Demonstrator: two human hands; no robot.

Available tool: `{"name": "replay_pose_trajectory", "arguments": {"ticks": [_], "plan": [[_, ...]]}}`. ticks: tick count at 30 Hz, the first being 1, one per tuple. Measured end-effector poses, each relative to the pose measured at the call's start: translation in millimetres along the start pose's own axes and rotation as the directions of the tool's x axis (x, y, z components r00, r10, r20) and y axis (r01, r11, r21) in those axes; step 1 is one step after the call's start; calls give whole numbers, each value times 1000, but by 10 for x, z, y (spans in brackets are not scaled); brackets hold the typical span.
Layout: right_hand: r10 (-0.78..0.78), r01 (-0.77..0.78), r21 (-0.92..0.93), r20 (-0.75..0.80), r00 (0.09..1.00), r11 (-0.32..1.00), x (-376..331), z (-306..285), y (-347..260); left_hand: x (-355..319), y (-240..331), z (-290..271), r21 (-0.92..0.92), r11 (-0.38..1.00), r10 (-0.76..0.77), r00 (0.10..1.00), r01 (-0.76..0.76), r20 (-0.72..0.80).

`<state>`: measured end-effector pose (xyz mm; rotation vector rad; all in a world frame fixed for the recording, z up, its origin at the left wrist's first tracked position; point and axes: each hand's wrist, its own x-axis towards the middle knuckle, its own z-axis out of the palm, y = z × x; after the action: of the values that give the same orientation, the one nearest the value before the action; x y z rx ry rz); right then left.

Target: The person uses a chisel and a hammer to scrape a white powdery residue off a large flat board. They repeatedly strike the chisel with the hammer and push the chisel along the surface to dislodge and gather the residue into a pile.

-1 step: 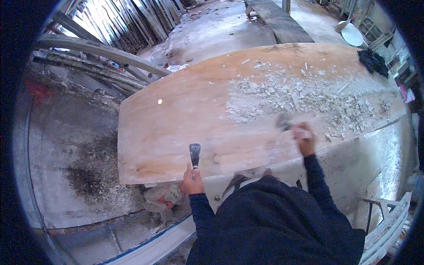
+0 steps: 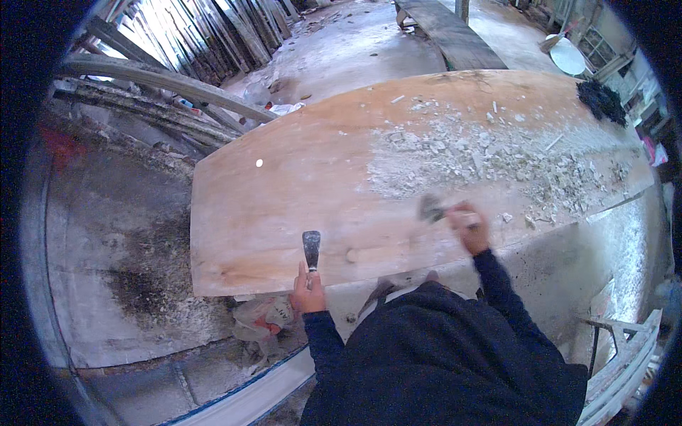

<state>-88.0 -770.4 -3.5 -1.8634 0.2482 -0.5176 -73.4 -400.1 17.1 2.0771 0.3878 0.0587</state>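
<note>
The left hand [image 2: 307,293] grips a putty knife [image 2: 311,248] by its handle, the dark, pale-smudged blade flaring toward a straight end above the near edge of a broad wooden panel [image 2: 284,192]. The right hand [image 2: 469,226] is closed around the handle of a second, wide-headed tool [image 2: 430,208], its greyish head blurred over the panel's middle. The panel is tan, hazed with whitish dust, square-cornered at left and curved along its far side. Brittle, pale flakes [image 2: 490,153] and powder crust its right half; a black, stringy tangle [image 2: 601,101] sits at the far right corner. Below the near edge slumps a crumpled whitish bag [image 2: 256,319] with a red patch, contents indiscernible.
</note>
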Motion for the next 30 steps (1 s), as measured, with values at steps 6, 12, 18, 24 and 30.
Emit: {"name": "replay_pose_trajectory", "arguments": {"ticks": [6,12,18,24,30], "plan": [[-131,88,112,479,868,990,-215,1887,-729,363,-331,-352,131,979,162,986,-156,-33],[274,-444,278,485,830,852,59,1555,-128,452,-738,-676,83,992,99,995,-96,-34],[373,-395,-122,-173,912,910,316,-1096,419,564,-846,-780,220,974,55,999,-53,-2],[-62,8,-295,-176,982,955,206,-488,311,760,-775,-905,187,982,12,999,-19,40],[15,-134,156,597,802,979,-404,2392,-936,849,-765,-981,215,955,210,978,-207,9]]}}
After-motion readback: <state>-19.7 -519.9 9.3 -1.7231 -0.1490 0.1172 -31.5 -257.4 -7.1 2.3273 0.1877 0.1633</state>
